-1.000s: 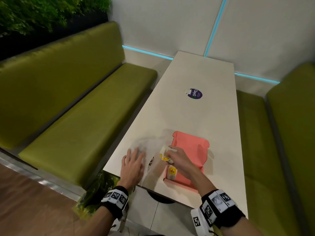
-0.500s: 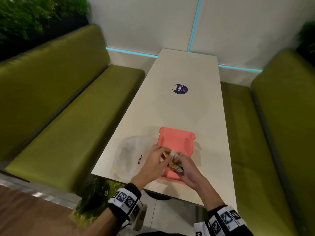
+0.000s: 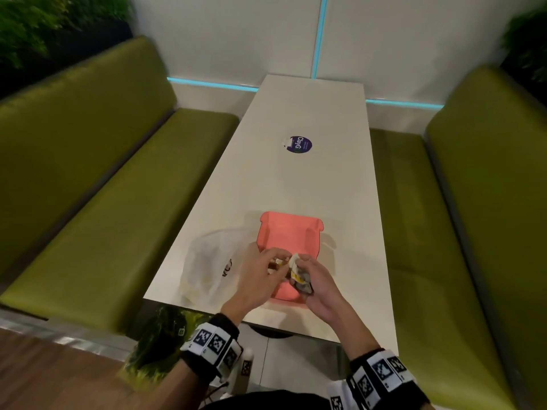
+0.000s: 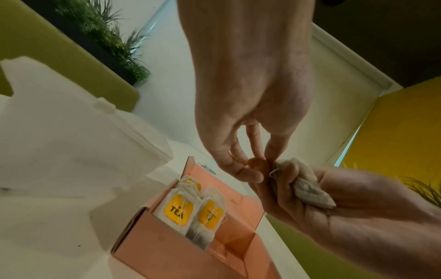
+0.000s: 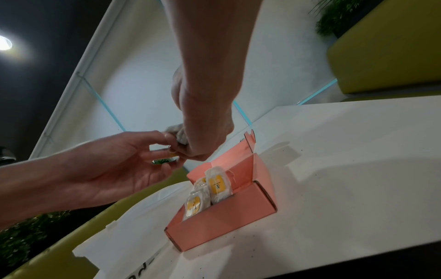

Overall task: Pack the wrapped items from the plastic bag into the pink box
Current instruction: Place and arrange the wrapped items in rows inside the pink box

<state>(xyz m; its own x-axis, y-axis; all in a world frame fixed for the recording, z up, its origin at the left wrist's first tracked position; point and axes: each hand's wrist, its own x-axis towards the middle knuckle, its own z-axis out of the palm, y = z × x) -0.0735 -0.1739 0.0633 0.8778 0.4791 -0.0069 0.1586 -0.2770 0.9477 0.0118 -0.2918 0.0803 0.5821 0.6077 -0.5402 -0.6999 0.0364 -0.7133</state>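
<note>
**Tea bags go into the box, more in hand**

A clump of wrapped tea bags (image 4: 307, 186) is held above the near end of the pink box (image 3: 288, 232), the right hand (image 3: 318, 287) curled around it while the left hand (image 3: 260, 273) pinches a yellow tag (image 4: 256, 163) at its edge with thumb and fingertips. Several bags (image 4: 190, 209) with yellow labels already stand packed in the box, against its left wall; the right part of the box looks free, so the job appears partly done, with the held clump yet to go in. The plastic bag (image 3: 208, 261) lies slack just left of the box, and whether anything remains inside it cannot be told. The box's lid (image 5: 235, 163) stands open on the far side. Box and plastic bag sit close to the near edge of the table (image 3: 302, 179), whose far stretch carries only a round sticker (image 3: 299, 144); green benches (image 3: 88, 179) flank both sides
</note>
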